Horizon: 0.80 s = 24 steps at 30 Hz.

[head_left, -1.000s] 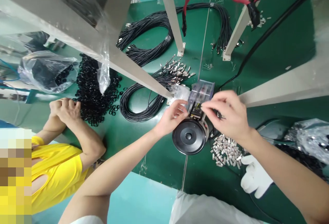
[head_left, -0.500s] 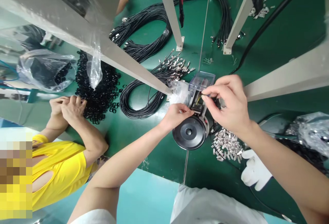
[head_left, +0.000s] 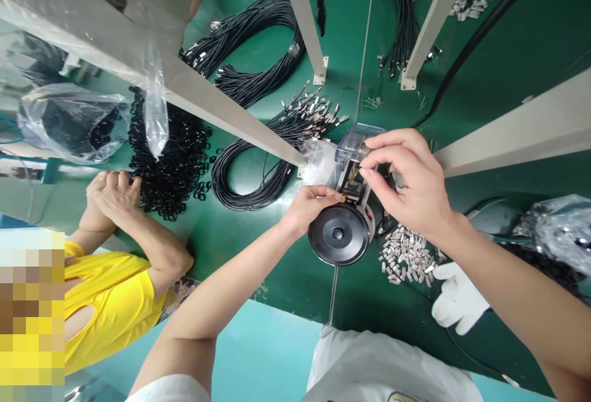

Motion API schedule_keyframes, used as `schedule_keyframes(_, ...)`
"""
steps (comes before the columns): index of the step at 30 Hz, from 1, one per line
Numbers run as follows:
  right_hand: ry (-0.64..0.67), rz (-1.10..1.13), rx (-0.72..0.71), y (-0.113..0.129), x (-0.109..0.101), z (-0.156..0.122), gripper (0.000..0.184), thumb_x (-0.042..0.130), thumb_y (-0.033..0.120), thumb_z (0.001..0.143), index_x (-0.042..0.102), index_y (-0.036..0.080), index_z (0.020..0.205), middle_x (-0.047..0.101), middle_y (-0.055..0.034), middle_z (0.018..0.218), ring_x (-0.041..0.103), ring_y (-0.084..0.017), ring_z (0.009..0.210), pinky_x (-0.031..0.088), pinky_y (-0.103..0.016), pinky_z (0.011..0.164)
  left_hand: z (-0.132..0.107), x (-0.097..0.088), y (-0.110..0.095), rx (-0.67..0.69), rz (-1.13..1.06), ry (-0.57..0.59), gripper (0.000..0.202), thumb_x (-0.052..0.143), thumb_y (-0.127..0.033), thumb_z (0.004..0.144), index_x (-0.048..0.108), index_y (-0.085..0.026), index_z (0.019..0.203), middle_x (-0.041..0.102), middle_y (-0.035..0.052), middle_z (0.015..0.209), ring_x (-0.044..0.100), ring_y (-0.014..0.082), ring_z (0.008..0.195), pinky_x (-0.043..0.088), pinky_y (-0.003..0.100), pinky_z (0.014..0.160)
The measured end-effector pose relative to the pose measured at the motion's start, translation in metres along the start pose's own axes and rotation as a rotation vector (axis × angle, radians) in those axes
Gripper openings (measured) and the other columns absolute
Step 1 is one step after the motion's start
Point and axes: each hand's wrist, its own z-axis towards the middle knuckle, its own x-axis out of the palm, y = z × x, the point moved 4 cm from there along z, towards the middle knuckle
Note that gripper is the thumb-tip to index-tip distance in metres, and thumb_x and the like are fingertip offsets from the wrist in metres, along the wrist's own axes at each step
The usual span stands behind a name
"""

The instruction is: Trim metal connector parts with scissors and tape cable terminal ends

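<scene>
A small bench machine (head_left: 341, 233) with a round black disc face and a clear plastic cover (head_left: 355, 140) stands on the green table (head_left: 286, 273). My left hand (head_left: 307, 205) rests against the machine's left side, fingertips pinched at its opening. My right hand (head_left: 409, 177) hovers over the machine's top, thumb and forefinger pinched on a small piece at the slot under the cover; the piece is too small to name. A heap of small metal terminals (head_left: 406, 260) lies just right of the machine.
Coiled black cables (head_left: 252, 174) with metal ends lie left of the machine, and black rings (head_left: 173, 149) are piled further left. A co-worker in yellow (head_left: 111, 294) has both hands by the rings. A white glove (head_left: 457, 303) lies at right. Grey frame bars (head_left: 221, 112) cross overhead.
My right hand has crept up and left over the machine's slot. My left hand has slid slightly down along the machine's side. The co-worker's hands have shifted a little.
</scene>
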Motion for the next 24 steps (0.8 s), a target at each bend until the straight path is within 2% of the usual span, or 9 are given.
schedule_keyframes(5,0.007,0.006,0.008,0.000,0.000,-0.001,0.014,0.065,0.015,0.092,0.065,0.024,0.102,0.064,-0.0078,0.121,0.066,-0.024,0.112,0.060,-0.039,0.085,0.002,-0.002,-0.001,0.021,0.035,0.021,0.030,0.088,-0.039,0.068,0.077,-0.013,0.079,0.076,0.0068,0.082,0.067,0.0160,0.072,0.052,0.030,0.074)
schedule_keyframes(7,0.006,0.015,-0.001,0.000,0.000,-0.001,0.019,0.064,0.015,0.092,0.065,0.024,0.109,0.064,-0.0083,0.121,0.066,-0.025,0.112,0.060,-0.040,0.086,0.002,-0.003,-0.002,0.095,0.148,0.002,0.030,0.085,-0.041,0.072,0.077,-0.014,0.080,0.076,0.0067,0.083,0.066,0.0163,0.073,0.051,0.030,0.073)
schedule_keyframes(11,0.052,0.000,-0.046,0.003,0.002,-0.008,0.044,0.066,0.017,0.090,0.058,0.026,0.132,0.065,-0.0085,0.118,0.066,-0.026,0.108,0.059,-0.044,0.092,-0.001,-0.007,-0.007,0.279,0.450,-0.058,0.031,0.077,-0.045,0.080,0.076,-0.014,0.082,0.073,0.0053,0.081,0.062,0.0151,0.070,0.048,0.028,0.068)
schedule_keyframes(13,0.096,-0.023,-0.073,0.006,0.007,-0.019,0.043,0.067,0.017,0.089,0.060,0.026,0.131,0.066,-0.0085,0.117,0.065,-0.025,0.108,0.057,-0.045,0.094,-0.005,-0.010,-0.009,0.313,0.535,-0.080,0.032,0.073,-0.046,0.084,0.074,-0.014,0.082,0.072,0.0050,0.079,0.060,0.0148,0.069,0.046,0.028,0.066)
schedule_keyframes(16,0.172,-0.056,-0.069,0.009,0.021,-0.045,0.037,0.068,0.018,0.089,0.064,0.021,0.125,0.064,-0.0114,0.119,0.063,-0.026,0.110,0.056,-0.044,0.094,-0.014,-0.019,-0.009,0.325,0.464,-0.123,0.033,0.067,-0.046,0.088,0.072,-0.014,0.083,0.070,0.0046,0.078,0.061,0.0155,0.071,0.047,0.027,0.068)
schedule_keyframes(20,0.282,-0.128,-0.023,0.010,0.040,-0.077,0.030,0.064,0.019,0.093,0.066,0.022,0.123,0.066,-0.0107,0.122,0.062,-0.024,0.103,0.055,-0.043,0.091,-0.035,-0.038,-0.002,0.383,0.279,-0.226,0.031,0.066,-0.045,0.090,0.071,-0.015,0.090,0.071,0.0050,0.084,0.065,0.0167,0.082,0.051,0.030,0.083)
schedule_keyframes(24,0.347,-0.191,-0.030,0.014,0.044,-0.090,0.032,0.064,0.032,0.096,0.067,0.023,0.127,0.067,-0.0098,0.131,0.061,-0.026,0.110,0.052,-0.047,0.097,-0.060,-0.048,0.011,0.361,0.226,-0.287,0.030,0.066,-0.045,0.091,0.071,-0.015,0.094,0.070,0.0051,0.083,0.063,0.0162,0.081,0.050,0.030,0.082)
